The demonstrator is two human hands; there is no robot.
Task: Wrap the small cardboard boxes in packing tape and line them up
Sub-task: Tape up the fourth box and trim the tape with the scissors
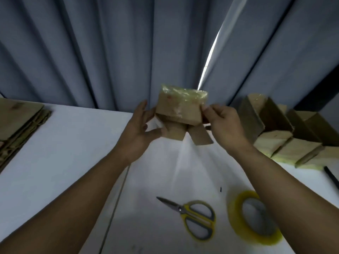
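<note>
1. Above a white table (pixel 73 153), before a drawn blue-grey curtain (pixel 110 52), a person lifts a small cardboard box (pixel 178 109) to eye level, apparently to check the wrapping.
2. Its upper end is covered in glossy yellowish tape, while the bottom flaps (pixel 200 136) hang loose and splayed, so this box looks only half done.
3. The left hand (pixel 136 129) lies flat against the box's left side, fingers fairly straight and thumb reaching under to a flap. The right hand (pixel 222 121) pinches the right edge with curled fingers. Together they steady the box clear of the table.
4. Close below, the tape roll (pixel 234 217) and scissors (pixel 183 210) lie within easy reach, probably for the next strip.
5. Finished boxes (pixel 293 151) sit packed together at the right, and flat cardboard (pixel 18 118) is stacked at the left.
6. Hard to read: the right forearm covers part of the roll, and the frame cuts off both the row and the stack. Motion blur softens the box, and a dark stick-like object (pixel 330 176) at the right edge cannot be identified.
</note>
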